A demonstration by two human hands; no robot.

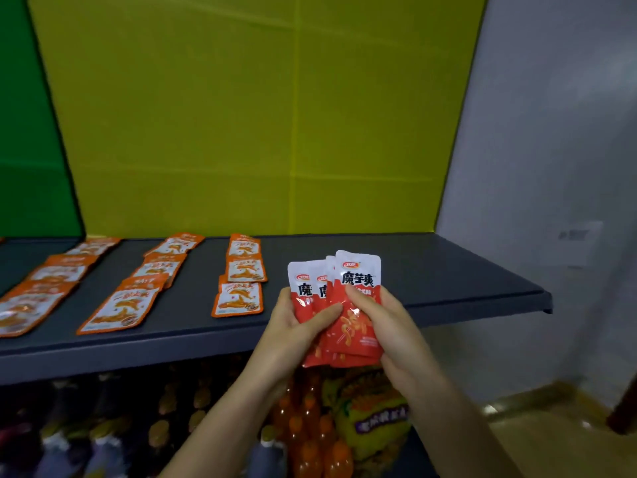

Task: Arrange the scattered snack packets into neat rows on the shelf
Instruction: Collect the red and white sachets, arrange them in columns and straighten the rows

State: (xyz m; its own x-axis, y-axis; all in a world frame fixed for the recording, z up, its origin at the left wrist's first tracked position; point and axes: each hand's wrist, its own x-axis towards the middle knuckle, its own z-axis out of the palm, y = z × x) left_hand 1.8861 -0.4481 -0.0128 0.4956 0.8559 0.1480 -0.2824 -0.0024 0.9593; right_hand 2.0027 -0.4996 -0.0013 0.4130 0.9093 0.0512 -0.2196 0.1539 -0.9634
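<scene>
Nearest the camera, on the lower shelf level (pixel 418 457), sit orange bottles (pixel 310 432) and a yellow-green snack bag (pixel 372 405), with dim, blurred goods stretching off to the left. Two bare forearms rise over them to a fanned handful of red-and-white snack packets (pixel 355 326), held upright just in front of the grey shelf (pixel 448 270). The left hand (pixel 293 326) is closed around the fan's left side, thumb laid across the red lower halves; the right hand (pixel 386 326) is closed on the right side, thumb pressed on the face of the front packet just under its black lettering. At least three packets overlap in the fan, white tops up; the exact count cannot be told. Beyond the hands, on the shelf surface, orange-and-white packets lie flat in columns running front to back: a short column (pixel 241 276) just left of the held fan, a longer slanting column (pixel 144 288) further left, and another column (pixel 44 288) at the far left, partly cut off by the frame edge. The right part of the shelf behind the hands is bare grey. At the back stands a yellow-green panel (pixel 262 115), flanked by a green panel (pixel 24 132) on the left and a pale grey wall (pixel 551 132) on the right.
</scene>
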